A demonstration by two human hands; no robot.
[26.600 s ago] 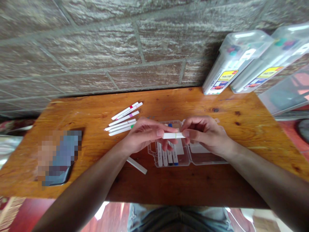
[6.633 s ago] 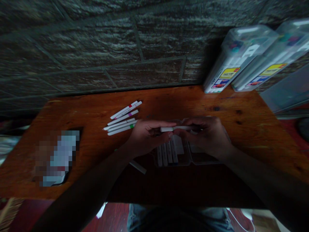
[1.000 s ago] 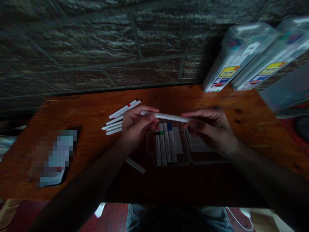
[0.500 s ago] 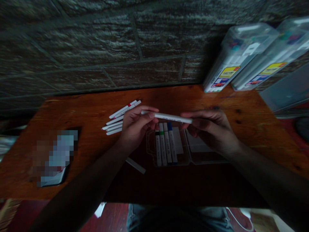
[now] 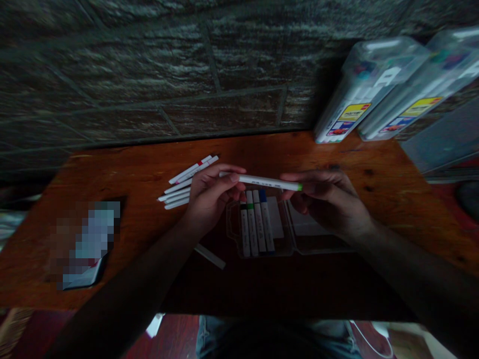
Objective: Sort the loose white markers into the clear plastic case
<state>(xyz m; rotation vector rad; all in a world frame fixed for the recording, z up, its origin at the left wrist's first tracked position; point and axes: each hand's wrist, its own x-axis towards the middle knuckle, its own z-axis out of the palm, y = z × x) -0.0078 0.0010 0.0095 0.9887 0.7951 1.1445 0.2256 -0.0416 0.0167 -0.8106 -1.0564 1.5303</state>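
Observation:
A white marker (image 5: 264, 182) with a bright green end is held level above the table. My left hand (image 5: 211, 192) is closed on its left end, thumb on top. Around its green end, my right hand (image 5: 329, 197) is closed, the thumb at the tip and the index finger along the far side. Below the hands lies an open clear plastic case (image 5: 234, 234). Several white markers (image 5: 258, 224) lie side by side in its left half, one with a green band and one with a blue end. The case's right half is partly hidden by my right hand.
Several loose white markers (image 5: 177, 192) lie left of my left hand, and a single one (image 5: 211, 257) lies nearer me. A partly blurred phone (image 5: 88, 276) rests on the wooden table (image 5: 138, 159) at left. Two clear marker boxes (image 5: 348, 117) stand against the brick wall (image 5: 232, 60).
The marker's bright green end now shows beside my right thumb, which has shifted slightly right. The printing on the marker is clearer. My left hand has not visibly moved.

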